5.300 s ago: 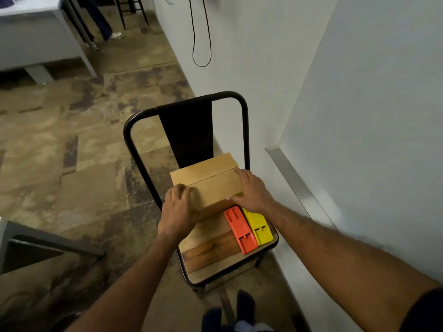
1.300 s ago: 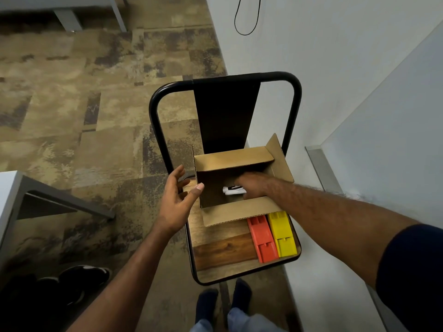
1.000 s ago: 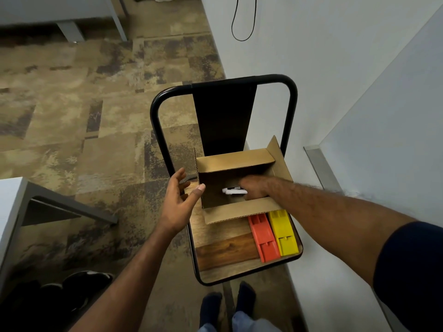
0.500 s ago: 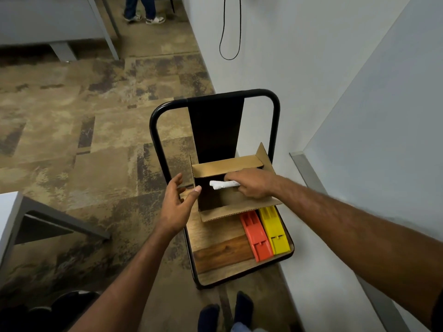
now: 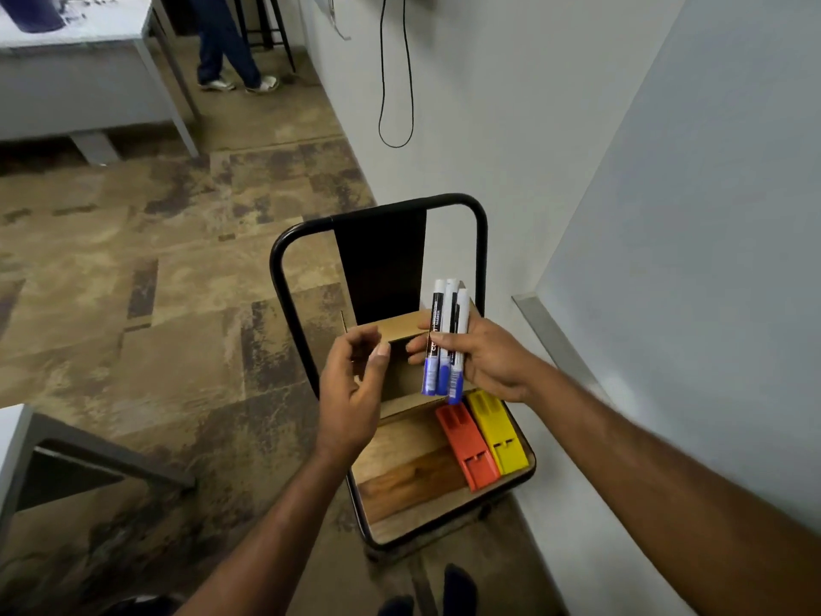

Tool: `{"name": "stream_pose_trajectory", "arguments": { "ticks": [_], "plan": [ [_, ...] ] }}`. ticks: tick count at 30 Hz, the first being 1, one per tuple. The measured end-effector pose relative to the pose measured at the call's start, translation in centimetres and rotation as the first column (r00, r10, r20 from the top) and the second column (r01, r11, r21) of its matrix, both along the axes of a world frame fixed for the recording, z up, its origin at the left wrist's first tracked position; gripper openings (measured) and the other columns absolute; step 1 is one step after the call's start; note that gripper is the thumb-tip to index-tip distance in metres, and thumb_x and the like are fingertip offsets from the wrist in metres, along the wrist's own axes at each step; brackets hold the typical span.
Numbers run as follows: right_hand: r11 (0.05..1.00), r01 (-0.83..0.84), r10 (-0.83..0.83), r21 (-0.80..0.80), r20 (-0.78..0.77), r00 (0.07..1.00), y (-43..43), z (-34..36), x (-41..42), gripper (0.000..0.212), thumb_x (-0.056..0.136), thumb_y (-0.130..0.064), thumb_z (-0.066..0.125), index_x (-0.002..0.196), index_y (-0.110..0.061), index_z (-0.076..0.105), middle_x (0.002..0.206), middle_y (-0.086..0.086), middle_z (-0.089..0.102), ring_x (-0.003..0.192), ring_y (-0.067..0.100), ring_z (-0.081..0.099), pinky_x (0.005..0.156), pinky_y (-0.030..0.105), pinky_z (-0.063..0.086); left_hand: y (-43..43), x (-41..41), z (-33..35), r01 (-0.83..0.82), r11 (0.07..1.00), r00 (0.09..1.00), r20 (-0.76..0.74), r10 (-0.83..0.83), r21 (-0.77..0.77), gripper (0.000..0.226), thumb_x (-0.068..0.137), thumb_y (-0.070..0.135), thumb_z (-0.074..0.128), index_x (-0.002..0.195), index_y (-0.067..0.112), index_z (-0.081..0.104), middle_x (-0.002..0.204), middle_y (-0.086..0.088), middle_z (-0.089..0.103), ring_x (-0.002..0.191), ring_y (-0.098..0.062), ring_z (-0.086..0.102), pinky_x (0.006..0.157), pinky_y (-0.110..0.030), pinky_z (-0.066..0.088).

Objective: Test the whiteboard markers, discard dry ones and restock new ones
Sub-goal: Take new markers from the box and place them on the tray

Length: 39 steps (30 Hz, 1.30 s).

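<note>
Pinching three fanned markers (image 5: 450,314) in my right hand (image 5: 493,363), left hand (image 5: 351,393) slack and empty, I risk one slipping floorward.

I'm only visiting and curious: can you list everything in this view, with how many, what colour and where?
markers: three, white with blue caps, in the right hand
cardboard box: one, brown, open, on the chair seat
chair: one, black frame, wooden seat, beside the wall
orange block: one, on the seat's right
yellow block: one, beside the orange one
cable: one, black, hanging on the wall
tables: two, pale grey, far left and near left
bystander's legs: blue trousers, top
feet: dark, bottom edge
left hand: fingers loosely curled, empty
right hand: grips the markers
</note>
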State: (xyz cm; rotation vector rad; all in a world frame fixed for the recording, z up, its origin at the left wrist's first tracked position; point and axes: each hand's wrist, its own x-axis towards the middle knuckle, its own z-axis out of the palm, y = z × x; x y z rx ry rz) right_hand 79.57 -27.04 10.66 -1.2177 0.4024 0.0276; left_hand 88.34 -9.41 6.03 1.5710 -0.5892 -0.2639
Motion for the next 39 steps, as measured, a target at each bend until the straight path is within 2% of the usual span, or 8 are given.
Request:
{"name": "stream_pose_trajectory", "arguments": {
  "ticks": [3, 7, 12, 15, 18, 26, 33, 39],
  "plan": [
    [0.990, 0.017, -0.017, 0.137, 0.003, 1.000, 0.9, -0.7, -1.2, 0.024, 0.098, -0.003, 0.049, 0.118, -0.009, 0.061, 0.122, 0.028, 0.062, 0.119, 0.039, 0.059, 0.107, 0.052, 0.043, -1.1, -1.4, 1.3, 0.217, 0.976, 0.949, -0.233, -0.214, -0.014, 0.031, 0.099, 0.035, 0.051, 0.123, 0.016, 0.057, 0.111, -0.002, 0.070, 0.104, -0.022, 0.067, 0.089, -0.043, 0.056],
    [0.978, -0.115, 0.132, 0.174, -0.088, 0.987, 1.5, -1.7, -2.7, 0.040, 0.094, -0.007, 0.056, 0.132, 0.003, 0.051, 0.133, 0.035, 0.050, 0.118, 0.041, 0.056, 0.111, 0.056, 0.037, -1.6, -1.3, 2.2, 0.488, 0.871, 0.746, -0.492, -0.448, -0.054, 0.042, 0.096, 0.045, 0.046, 0.104, 0.008, 0.064, 0.069, -0.005, 0.055, 0.060, -0.021, 0.050, 0.059, -0.025, 0.043],
    [0.951, -0.233, 0.257, 0.202, -0.105, 0.961, 3.3, -0.9, -4.8, 0.034, 0.099, -0.004, 0.048, 0.133, -0.007, 0.050, 0.125, 0.030, 0.060, 0.108, 0.037, 0.065, 0.099, 0.044, 0.052, -1.9, -2.2, 2.4, 0.552, 0.825, 0.561, -0.679, -0.473, -0.119, 0.043, 0.099, 0.032, 0.050, 0.122, -0.004, 0.053, 0.081, -0.013, 0.057, 0.050, -0.011, 0.057, 0.043, -0.019, 0.044],
    [0.948, -0.240, 0.273, 0.208, -0.147, 0.951, 3.8, -1.0, -5.8, 0.033, 0.101, -0.007, 0.046, 0.134, -0.008, 0.049, 0.127, 0.033, 0.057, 0.106, 0.035, 0.067, 0.101, 0.046, 0.050, -2.1, -3.3, 2.0, 0.576, 0.802, 0.494, -0.715, -0.495, -0.156, 0.031, 0.095, 0.028, 0.054, 0.117, 0.007, 0.060, 0.089, -0.011, 0.066, 0.068, -0.016, 0.066, 0.057, -0.025, 0.053],
    [0.948, -0.197, 0.241, 0.251, -0.163, 0.957, 4.3, -1.2, -7.2, 0.033, 0.101, -0.008, 0.046, 0.134, -0.008, 0.050, 0.120, 0.029, 0.063, 0.107, 0.038, 0.065, 0.098, 0.045, 0.052, -2.5, -4.4, 1.1, 0.573, 0.809, 0.519, -0.706, -0.483, -0.133, 0.027, 0.091, 0.029, 0.059, 0.106, 0.008, 0.066, 0.094, -0.011, 0.071, 0.083, -0.022, 0.068, 0.070, -0.031, 0.055],
    [0.941, 0.261, -0.212, 0.215, -0.226, 0.951, 4.9, -1.4, -13.3, 0.041, 0.098, -0.029, 0.051, 0.131, -0.007, 0.057, 0.118, 0.017, 0.067, 0.105, 0.024, 0.067, 0.082, 0.033, 0.057, -4.5, -7.5, 0.7, 0.343, 0.887, 0.363, -0.827, -0.429, -0.310, 0.030, 0.102, 0.019, 0.045, 0.127, 0.005, 0.054, 0.122, -0.015, 0.068, 0.114, -0.026, 0.065, 0.100, -0.045, 0.049],
    [0.594, 0.755, -0.736, 0.277, -0.192, 0.649, 9.1, -3.6, -18.9, 0.046, 0.091, -0.037, 0.052, 0.123, -0.005, 0.060, 0.119, 0.018, 0.067, 0.103, 0.031, 0.068, 0.080, 0.040, 0.059, -6.5, -12.7, 0.1, 0.229, 0.889, 0.256, -0.856, -0.449, -0.397, 0.032, 0.104, 0.018, 0.040, 0.133, 0.006, 0.047, 0.124, -0.014, 0.066, 0.111, -0.023, 0.067, 0.091, -0.038, 0.051],
    [0.343, 0.937, -0.925, 0.072, -0.149, 0.350, 11.0, -3.8, -21.4, 0.024, 0.097, -0.021, 0.056, 0.119, -0.012, 0.060, 0.104, 0.008, 0.073, 0.086, 0.027, 0.073, 0.067, 0.036, 0.060, -7.2, -18.3, -0.8, 0.285, 0.871, 0.258, -0.843, -0.473, -0.401, 0.031, 0.104, 0.018, 0.039, 0.133, 0.008, 0.043, 0.124, -0.009, 0.066, 0.110, -0.017, 0.067, 0.088, -0.033, 0.052]
  ]
}}
